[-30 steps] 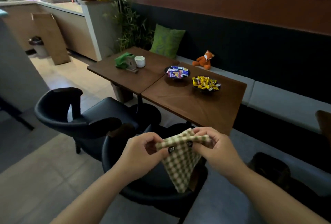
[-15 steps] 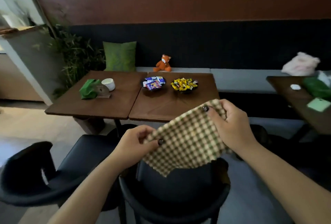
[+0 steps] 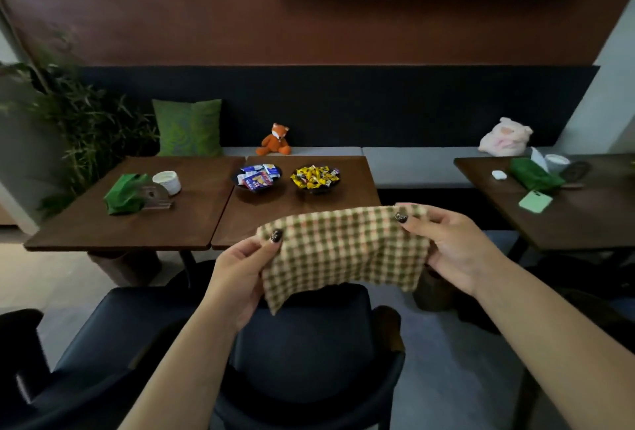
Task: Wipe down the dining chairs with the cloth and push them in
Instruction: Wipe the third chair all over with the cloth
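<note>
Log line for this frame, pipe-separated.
phase: pre-wipe | left hand + right hand: pinch checked cloth spread | over dark chair | no contact

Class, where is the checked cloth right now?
Centre of the head view: the cloth hangs spread between both hands, above the nearest chair.

I am holding a soft woven cloth (image 3: pixel 343 254), green-and-cream checked and matt, stretched between my left hand (image 3: pixel 240 275) and right hand (image 3: pixel 457 247). Below my hands the chair (image 3: pixel 309 354) is showing smooth dark leather-like upholstery, and beyond them the table (image 3: pixel 261 220) is showing grained brown wood with a dull sheen.
</note>
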